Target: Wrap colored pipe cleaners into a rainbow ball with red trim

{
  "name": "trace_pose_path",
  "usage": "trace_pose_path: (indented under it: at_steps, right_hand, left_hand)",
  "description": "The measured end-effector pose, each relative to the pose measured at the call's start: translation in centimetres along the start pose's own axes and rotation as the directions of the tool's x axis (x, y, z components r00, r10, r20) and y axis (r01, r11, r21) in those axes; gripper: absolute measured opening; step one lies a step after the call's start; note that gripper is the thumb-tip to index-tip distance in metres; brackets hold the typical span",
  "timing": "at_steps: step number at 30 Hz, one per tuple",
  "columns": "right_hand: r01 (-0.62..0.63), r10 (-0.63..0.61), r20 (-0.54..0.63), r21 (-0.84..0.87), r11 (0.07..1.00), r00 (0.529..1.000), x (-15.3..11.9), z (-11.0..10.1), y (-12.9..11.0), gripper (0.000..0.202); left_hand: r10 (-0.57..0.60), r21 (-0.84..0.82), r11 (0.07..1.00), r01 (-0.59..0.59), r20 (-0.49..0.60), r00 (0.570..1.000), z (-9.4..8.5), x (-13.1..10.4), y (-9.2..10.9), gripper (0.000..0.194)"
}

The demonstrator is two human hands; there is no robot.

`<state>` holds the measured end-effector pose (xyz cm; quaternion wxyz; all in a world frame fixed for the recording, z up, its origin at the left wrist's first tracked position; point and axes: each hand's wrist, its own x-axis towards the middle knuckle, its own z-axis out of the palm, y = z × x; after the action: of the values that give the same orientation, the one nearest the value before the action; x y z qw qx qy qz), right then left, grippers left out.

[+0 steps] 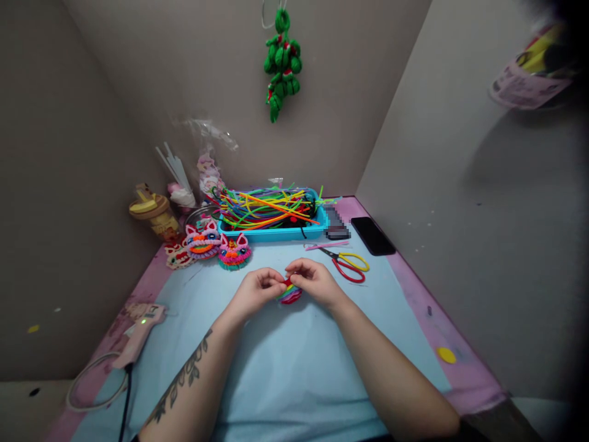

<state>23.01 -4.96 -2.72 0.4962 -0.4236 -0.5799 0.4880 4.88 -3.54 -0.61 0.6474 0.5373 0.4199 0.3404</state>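
Observation:
Between my two hands is a small rainbow-striped fuzzy piece (291,296), which looks made of pipe cleaners, with red at its top. My left hand (263,290) pinches its upper left side between thumb and fingers. On the upper right, my right hand (313,281) pinches it the same way, and the fingertips partly cover the red part. The piece is just above the light blue cloth (359,344). Scissors (347,264) with one yellow and one red handle lie to the right of my right hand, near a pink pipe cleaner (327,244).
A blue tray (276,234) of colourful pipe cleaners stands at the back. Fuzzy animal-face pieces (234,252) sit to its left. A black phone (372,236) lies at right. The pink glue gun (140,334), its light green, rests at left with its cord.

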Motion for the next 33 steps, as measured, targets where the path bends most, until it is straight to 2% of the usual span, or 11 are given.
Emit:
trace_pose_path:
  at_steps: [2, 4, 6, 9, 11, 16, 18, 25, 33]
  right_hand:
    - [0.106, -0.111, -0.046, -0.102, 0.989, 0.993, -0.1, 0.2, 0.1, 0.047]
    - [0.192, -0.211, -0.055, -0.248, 0.95, 0.976, -0.3, 0.6, 0.2, 0.077]
    - [0.244, -0.268, -0.02, -0.348, 0.905, 0.963, -0.4, 1.1, 0.3, 0.088]
    - [0.272, -0.294, 0.007, -0.397, 0.877, 0.956, -0.4, 1.4, 0.3, 0.075]
    - [0.279, -0.301, 0.01, -0.401, 0.872, 0.954, -0.3, 1.1, 0.2, 0.067]
    - [0.305, -0.294, 0.089, -0.378, 0.874, 0.952, -0.2, 0.3, 0.0, 0.063]
    - [0.298, -0.28, 0.103, -0.378, 0.877, 0.954, -0.3, 0.3, 0.0, 0.061]
    - [0.257, -0.235, 0.104, -0.4, 0.88, 0.966, -0.2, 0.6, 0.4, 0.06]
    - [0.222, -0.21, 0.075, -0.436, 0.872, 0.975, -0.1, 0.6, 0.5, 0.062]
  left_hand:
    - [0.028, -0.123, 0.991, -0.042, -0.115, 0.993, 0.1, 0.3, -0.3, 0.031]
    - [0.018, -0.286, 0.955, -0.081, -0.217, 0.976, 0.3, 0.5, -0.6, 0.038]
    - [-0.046, -0.439, 0.897, -0.05, -0.207, 0.977, 0.7, 0.6, -0.9, 0.041]
    - [-0.078, -0.506, 0.863, -0.006, -0.144, 0.986, 1.1, 0.5, -0.9, 0.038]
    - [-0.073, -0.483, 0.876, 0.005, -0.124, 0.99, 1.2, 0.3, -0.7, 0.034]
    - [-0.098, -0.373, 0.925, 0.072, -0.05, 0.994, 0.8, -0.2, 0.1, 0.032]
    - [-0.1, -0.339, 0.938, 0.074, -0.06, 0.993, 0.9, -0.2, 0.2, 0.032]
    - [-0.091, -0.307, 0.951, 0.027, -0.195, 0.977, 1.9, 0.0, -0.5, 0.033]
    - [-0.119, -0.38, 0.923, 0.063, -0.126, 0.985, 1.8, 0.0, -0.7, 0.037]
